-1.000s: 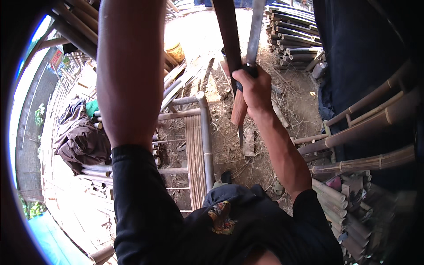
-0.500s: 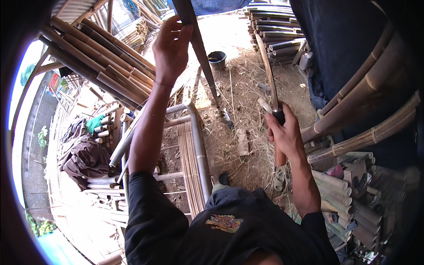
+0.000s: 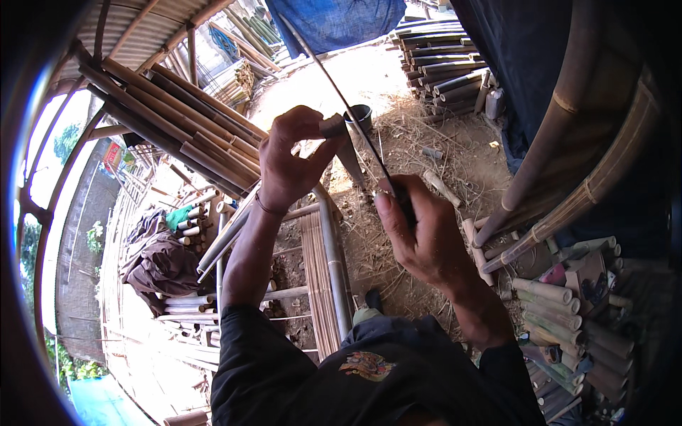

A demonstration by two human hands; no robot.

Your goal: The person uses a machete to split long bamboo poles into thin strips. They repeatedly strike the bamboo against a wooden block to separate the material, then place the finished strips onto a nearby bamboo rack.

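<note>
My left hand (image 3: pixel 295 153) is raised, thumb and fingers closed around the upper end of a dark split bamboo piece (image 3: pixel 348 153). The piece slants down away from me, narrowing toward the ground; its foot lies near my right hand. My right hand (image 3: pixel 426 234) grips the dark handle of a long knife (image 3: pixel 334 89). Its blade shows nearly edge-on, pointing up and to the left past the bamboo's far side. Whether blade and bamboo touch I cannot tell.
A bamboo frame with a slatted panel (image 3: pixel 321 277) stands below my left arm. Bamboo poles (image 3: pixel 185 121) are stacked at the left, with more piles (image 3: pixel 440 67) at the back right. A black bucket (image 3: pixel 363 113) sits ahead. Shavings (image 3: pixel 415 138) litter the dirt.
My right hand has moved up and left, swinging the knife toward the bamboo. My left hand has come down and right; the bamboo's upper end now shows within the picture.
</note>
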